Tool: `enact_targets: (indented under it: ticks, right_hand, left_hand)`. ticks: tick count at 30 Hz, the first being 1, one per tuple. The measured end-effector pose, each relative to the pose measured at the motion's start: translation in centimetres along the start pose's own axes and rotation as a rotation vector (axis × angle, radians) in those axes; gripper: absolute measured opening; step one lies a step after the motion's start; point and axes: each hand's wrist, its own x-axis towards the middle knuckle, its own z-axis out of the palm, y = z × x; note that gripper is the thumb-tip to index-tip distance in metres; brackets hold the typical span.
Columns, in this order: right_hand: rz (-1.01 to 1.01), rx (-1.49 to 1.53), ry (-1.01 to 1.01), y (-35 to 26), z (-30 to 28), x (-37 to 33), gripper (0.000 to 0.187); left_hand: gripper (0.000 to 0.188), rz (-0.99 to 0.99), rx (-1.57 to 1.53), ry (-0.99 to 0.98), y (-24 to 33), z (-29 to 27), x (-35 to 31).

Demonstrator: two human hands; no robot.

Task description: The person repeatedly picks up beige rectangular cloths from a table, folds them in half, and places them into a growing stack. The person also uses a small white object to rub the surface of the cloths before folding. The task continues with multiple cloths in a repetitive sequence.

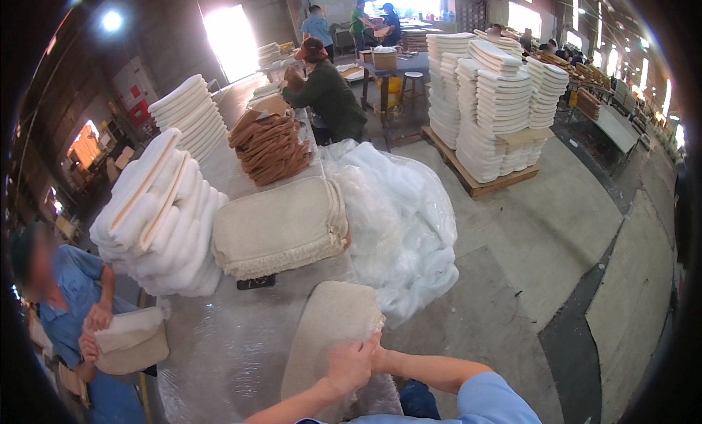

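Note:
A beige woven cushion cover (336, 314) lies lengthwise on the table's near end, with a frayed right edge. My left hand (349, 365) rests on the cover near that edge, its fingers bent and gripping the fabric. Right beside it, my right hand (382, 358) pinches the cover's edge from the right side. The two hands meet, so the fingertips are partly hidden. Beyond the cover sits a stack of similar beige fabric covers (281, 223), with a small black object (256, 283) under its near edge.
The table (234, 343) has a shiny surface. White padded cushions (161, 212) and brown covers (269, 147) are piled on it. A clear plastic bag of white filling (398, 226) bulges at the right. A co-worker (73, 307) holds a cushion at left. Cushion stacks (490, 95) stand on a pallet (504, 181).

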Motion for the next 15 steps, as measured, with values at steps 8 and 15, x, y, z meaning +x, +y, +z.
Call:
enact_targets:
  ticks: [8, 15]
  right_hand:
    - [0.022, 0.108, 0.036, -0.5, 1.3, 2.7, 0.051]
    - [0.031, 0.143, 0.029, -1.2, 1.5, 2.8, 0.050]
  left_hand:
    - [0.050, 0.015, -0.298, 0.301, -6.0, -0.5, -0.5]
    - [0.045, -0.633, -0.369, 0.275, -16.8, 1.6, -0.8]
